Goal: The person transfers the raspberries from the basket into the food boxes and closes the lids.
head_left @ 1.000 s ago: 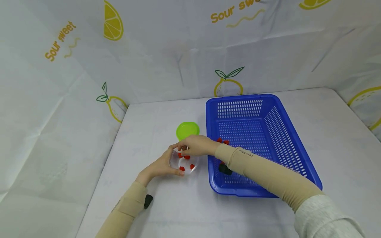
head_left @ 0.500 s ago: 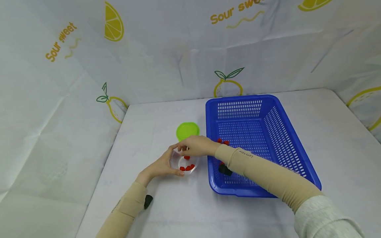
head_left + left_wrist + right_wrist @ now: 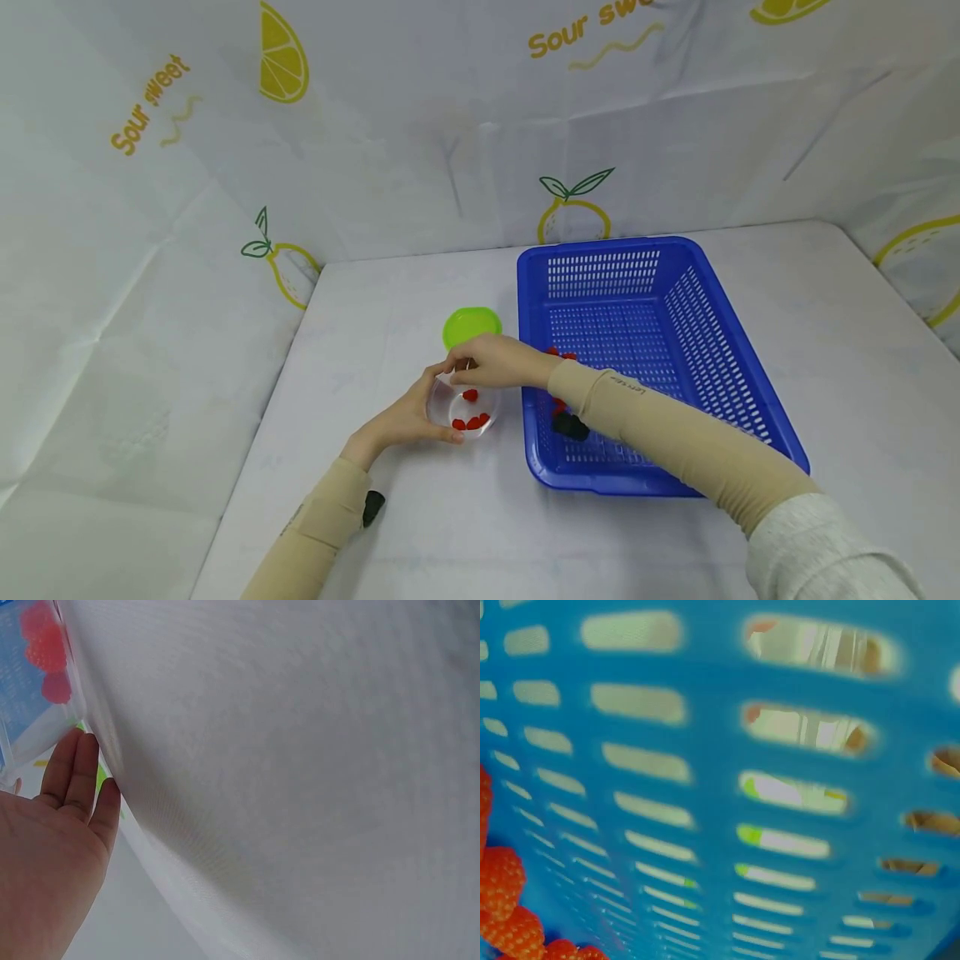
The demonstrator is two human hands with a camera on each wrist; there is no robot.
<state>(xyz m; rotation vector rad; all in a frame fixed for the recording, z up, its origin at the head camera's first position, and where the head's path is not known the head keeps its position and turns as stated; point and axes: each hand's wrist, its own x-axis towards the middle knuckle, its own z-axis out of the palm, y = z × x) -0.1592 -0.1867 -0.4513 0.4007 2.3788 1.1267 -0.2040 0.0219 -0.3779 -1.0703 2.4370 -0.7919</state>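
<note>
My left hand point(image 3: 408, 417) grips a small clear plastic cup point(image 3: 492, 408), its thumb on the near side and fingers on the far side. Several red raspberries point(image 3: 470, 395) lie inside the cup; in the left wrist view, raspberries point(image 3: 46, 651) show through its wall. Over the far rim hovers my right hand point(image 3: 504, 362), fingers loosely bent with a gap to the thumb; no berry is visible between them. The right wrist view mostly shows the slotted wall of the blue basket point(image 3: 712, 712), with raspberries point(image 3: 510, 930) at lower left.
Just beyond the cup lies a round bright green lid point(image 3: 468, 323). The large blue basket point(image 3: 750, 367) stands to the right, more raspberries point(image 3: 567, 357) inside along its left wall, partly hidden by the right forearm that crosses over it. White lemon-print cloth point(image 3: 450, 150) hangs behind.
One raspberry near the cup's far side has shifted to join the near row. My right hand has risen slightly from the cup, while the left hand keeps its hold.
</note>
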